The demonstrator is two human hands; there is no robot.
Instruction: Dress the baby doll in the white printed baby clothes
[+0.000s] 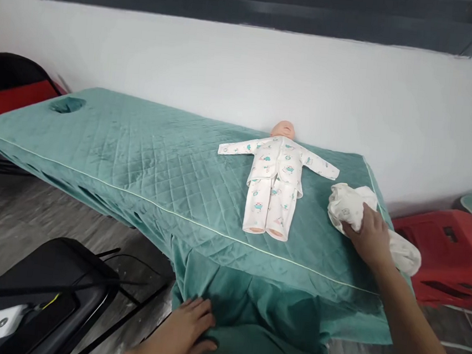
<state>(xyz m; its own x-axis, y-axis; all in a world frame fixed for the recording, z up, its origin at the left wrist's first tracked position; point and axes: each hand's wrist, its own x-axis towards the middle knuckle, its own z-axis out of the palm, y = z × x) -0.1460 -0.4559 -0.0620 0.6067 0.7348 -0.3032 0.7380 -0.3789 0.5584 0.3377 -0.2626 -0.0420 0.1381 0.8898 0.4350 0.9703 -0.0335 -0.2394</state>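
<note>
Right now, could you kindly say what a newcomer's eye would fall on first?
Probably the doll in printed white clothes, its sleeves spread wide, lying near the right end of the long green bed. Next might come the right hand holding a white cloth bundle at that end.

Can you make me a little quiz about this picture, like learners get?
1. Which hand is on the pale cloth bundle: (a) left or (b) right?
2. True or false: the doll is wearing plain red trousers.
3. What colour is the quilted cover under the doll?

Key: 1. b, the right hand is on the pale cloth bundle. 2. False; its trousers are white with prints. 3. Bluish green.
</note>
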